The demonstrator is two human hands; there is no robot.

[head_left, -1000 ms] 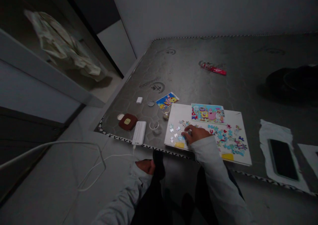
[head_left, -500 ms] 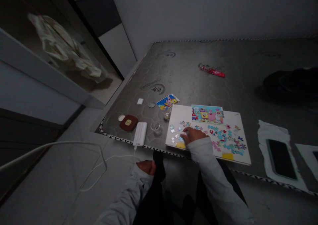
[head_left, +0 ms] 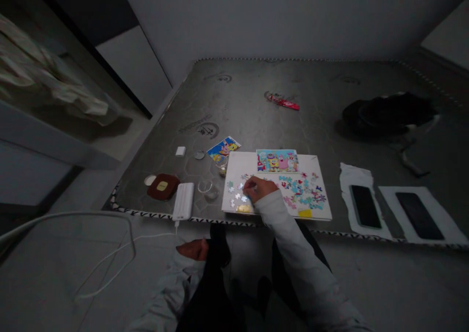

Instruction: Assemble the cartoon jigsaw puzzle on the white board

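Puzzle pieces (head_left: 297, 187) lay scattered over a white board (head_left: 242, 163) just below and right of the frame's centre, at the near edge of a grey-covered table (head_left: 249, 122). The work looked early: no complete picture block showed, and most pieces seemed loose. On the board's right half, teal and pink ones crowded together, some perhaps joined, though they were too small to tell; on its left half, paler ones lay apart, each on its own, and these appeared unplaced. The spread as a whole ran left to right, along the board's long axis, which dipped slightly toward the frame's right; single pieces pointed every way, with no common direction. A printed picture card (head_left: 277, 161) lay along the board's far edge, upright to the viewer, its long axis also left to right. The right hand (head_left: 260, 188) was over the left half of the board, thumb and fingers bunched low among the pale pieces; whether they pinched one could not be told. The left hand (head_left: 193, 249) was well apart from it, below the table edge at lower centre-left, fingers loosely curled; its grip, if any, could not be told. A clear cup (head_left: 208, 189) stood just left of the board.
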